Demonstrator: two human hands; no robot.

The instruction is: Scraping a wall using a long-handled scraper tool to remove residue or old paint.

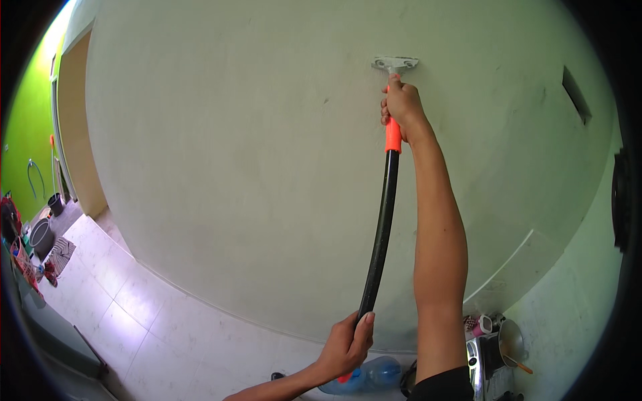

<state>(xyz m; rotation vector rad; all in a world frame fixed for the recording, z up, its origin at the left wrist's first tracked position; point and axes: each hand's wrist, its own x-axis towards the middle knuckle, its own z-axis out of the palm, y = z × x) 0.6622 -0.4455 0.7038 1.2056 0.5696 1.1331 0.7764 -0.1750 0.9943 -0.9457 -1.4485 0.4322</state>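
Both my hands hold a long-handled scraper (382, 230) with a black pole and orange ends. Near the top, my right hand (404, 105) is closed round the orange part just below the metal head, its arm stretched upward. Lower down, my left hand (346, 345) wraps the pole close to its bottom end, where a bit of orange shows beneath the hand. The wide grey scraper head (394, 64) lies at the pale wall (234, 147); whether its blade presses on it, I cannot tell. The wall has a few small dark marks.
A doorway (77, 123) opens at the left, with buckets (41, 237) and a striped mat beyond. Blue plastic bottles (378, 375) lie on the tiled floor below. A stove (476, 364) with a wok (511, 339) stands lower right. A dark slot (575, 95) marks the wall, upper right.
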